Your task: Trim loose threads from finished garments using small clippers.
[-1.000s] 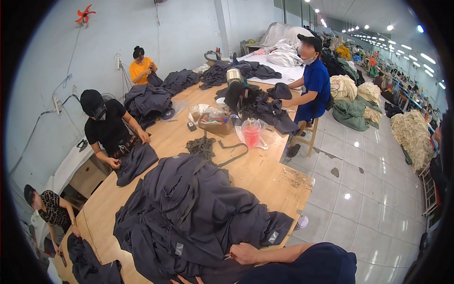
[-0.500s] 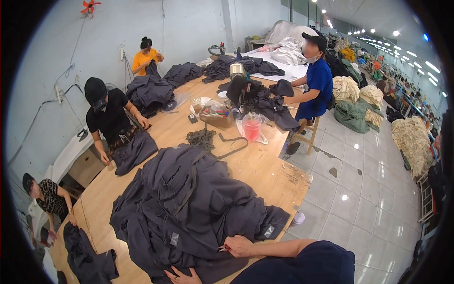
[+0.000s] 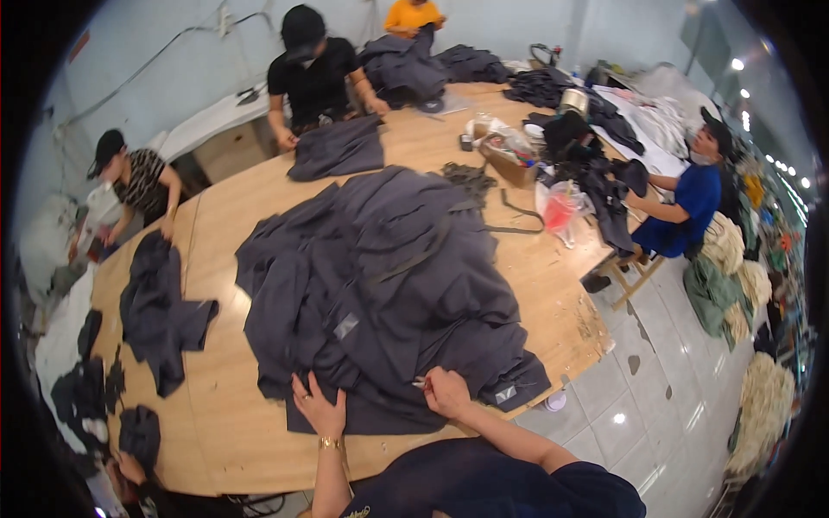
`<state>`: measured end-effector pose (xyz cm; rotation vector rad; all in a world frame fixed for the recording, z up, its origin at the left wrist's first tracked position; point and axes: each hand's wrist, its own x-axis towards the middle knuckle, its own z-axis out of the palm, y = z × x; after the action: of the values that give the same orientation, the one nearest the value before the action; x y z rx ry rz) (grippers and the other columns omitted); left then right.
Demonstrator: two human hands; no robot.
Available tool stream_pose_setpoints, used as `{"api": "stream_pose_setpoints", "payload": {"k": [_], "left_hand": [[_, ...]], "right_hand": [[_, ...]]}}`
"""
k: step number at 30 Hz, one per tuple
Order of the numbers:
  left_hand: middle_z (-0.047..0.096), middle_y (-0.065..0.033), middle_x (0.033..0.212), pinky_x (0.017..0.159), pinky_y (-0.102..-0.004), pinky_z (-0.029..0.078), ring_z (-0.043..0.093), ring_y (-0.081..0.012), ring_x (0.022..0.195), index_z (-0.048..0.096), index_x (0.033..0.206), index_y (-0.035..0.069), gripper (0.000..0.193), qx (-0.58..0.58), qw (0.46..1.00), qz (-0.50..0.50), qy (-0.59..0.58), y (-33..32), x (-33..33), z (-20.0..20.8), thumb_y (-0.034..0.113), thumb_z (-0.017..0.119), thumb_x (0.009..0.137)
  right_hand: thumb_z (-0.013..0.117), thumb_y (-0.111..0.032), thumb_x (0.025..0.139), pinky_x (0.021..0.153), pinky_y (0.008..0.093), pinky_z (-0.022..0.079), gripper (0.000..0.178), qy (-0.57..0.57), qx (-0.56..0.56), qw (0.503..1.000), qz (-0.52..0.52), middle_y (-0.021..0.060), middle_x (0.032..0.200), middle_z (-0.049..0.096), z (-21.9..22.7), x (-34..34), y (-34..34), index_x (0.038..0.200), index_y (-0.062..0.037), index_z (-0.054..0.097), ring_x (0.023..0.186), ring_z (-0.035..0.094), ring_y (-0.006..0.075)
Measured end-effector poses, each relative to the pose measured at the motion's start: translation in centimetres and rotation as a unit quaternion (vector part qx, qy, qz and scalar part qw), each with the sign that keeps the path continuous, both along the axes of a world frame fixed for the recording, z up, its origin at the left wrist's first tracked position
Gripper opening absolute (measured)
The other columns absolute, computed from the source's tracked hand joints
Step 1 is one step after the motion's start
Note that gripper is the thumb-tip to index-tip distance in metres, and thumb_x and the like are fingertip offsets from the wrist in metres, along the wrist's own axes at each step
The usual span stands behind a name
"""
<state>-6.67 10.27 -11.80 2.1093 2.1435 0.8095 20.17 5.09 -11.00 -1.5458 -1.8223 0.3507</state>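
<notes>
A large heap of dark grey garments (image 3: 406, 259) lies on the wooden table in front of me. My left hand (image 3: 319, 407) rests on the cloth at its near edge, fingers spread, with a ring and a gold bracelet on. To its right, my right hand (image 3: 446, 394) is closed around small thread snips (image 3: 420, 382), whose metal tip points left over the cloth. Most of the snips is hidden in my fingers. Pale patches show on the dark fabric, one of them on a garment corner (image 3: 509, 393) right of my right hand.
Across the wooden table (image 3: 216, 345), co-workers handle dark garments. One grey garment (image 3: 160, 311) lies to the left. Farther right stand a cardboard box (image 3: 509, 162) of small items and a red drink in a plastic bag (image 3: 561, 211). Tiled floor (image 3: 639, 406) lies beyond the right edge.
My view has swung left and down, so the heap appears farther up and more of my left arm shows. Both hands stay at the near edge; the right keeps the snips.
</notes>
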Motion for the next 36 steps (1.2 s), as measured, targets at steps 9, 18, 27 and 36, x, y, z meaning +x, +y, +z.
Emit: {"api": "stream_pose_setpoints", "payload": {"k": [9, 18, 27, 36], "left_hand": [[0.017, -0.0204, 0.149, 0.108, -0.0515, 0.023, 0.022, -0.0383, 0.136, 0.038, 0.136, 0.008, 0.076, -0.019, 1.0, 0.015, -0.005, -0.1, -0.6, -0.1, 0.035, 0.071, 0.074], [0.024, -0.0227, 0.146, 0.107, -0.0515, 0.024, 0.024, -0.0393, 0.135, 0.041, 0.133, 0.005, 0.072, 0.024, 0.999, -0.008, -0.032, 0.1, -0.3, -0.3, 0.032, 0.071, 0.073], [0.019, -0.0229, 0.148, 0.108, -0.0471, 0.024, 0.025, -0.0385, 0.134, 0.037, 0.137, 0.004, 0.07, -0.018, 1.0, 0.008, -0.008, -1.0, -0.2, -0.1, 0.027, 0.066, 0.078], [0.016, -0.0193, 0.15, 0.109, -0.047, 0.025, 0.024, -0.036, 0.136, 0.035, 0.139, 0.007, 0.068, -0.039, 0.999, 0.026, 0.025, -0.7, -0.2, 0.4, 0.035, 0.062, 0.084]], "right_hand": [[0.064, -0.007, 0.07, 0.062, 0.0354, 0.04, 0.023, -0.041, 0.048, 0.998, 0.014, 0.0102, 0.077, 0.051, -1.2, -0.2, 0.4, 0.087, -0.0057, 0.049, 0.067, 0.055, 0.0278], [0.063, -0.006, 0.072, 0.06, 0.0382, 0.044, 0.023, -0.016, 0.034, 0.999, -0.006, 0.0107, 0.074, 0.053, 0.4, -0.1, 0.7, 0.09, -0.005, 0.048, 0.065, 0.057, 0.0298], [0.054, 0.001, 0.072, 0.066, 0.0415, 0.047, 0.028, -0.059, 0.214, 0.974, -0.048, 0.0156, 0.099, 0.049, 13.4, 5.5, 15.7, 0.097, -0.0033, 0.044, 0.08, 0.056, 0.0357], [0.052, -0.002, 0.076, 0.066, 0.0447, 0.047, 0.022, -0.013, 0.142, 0.989, -0.034, 0.0173, 0.089, 0.053, 14.8, 7.4, 15.8, 0.096, -0.0039, 0.042, 0.083, 0.058, 0.0377]]}}
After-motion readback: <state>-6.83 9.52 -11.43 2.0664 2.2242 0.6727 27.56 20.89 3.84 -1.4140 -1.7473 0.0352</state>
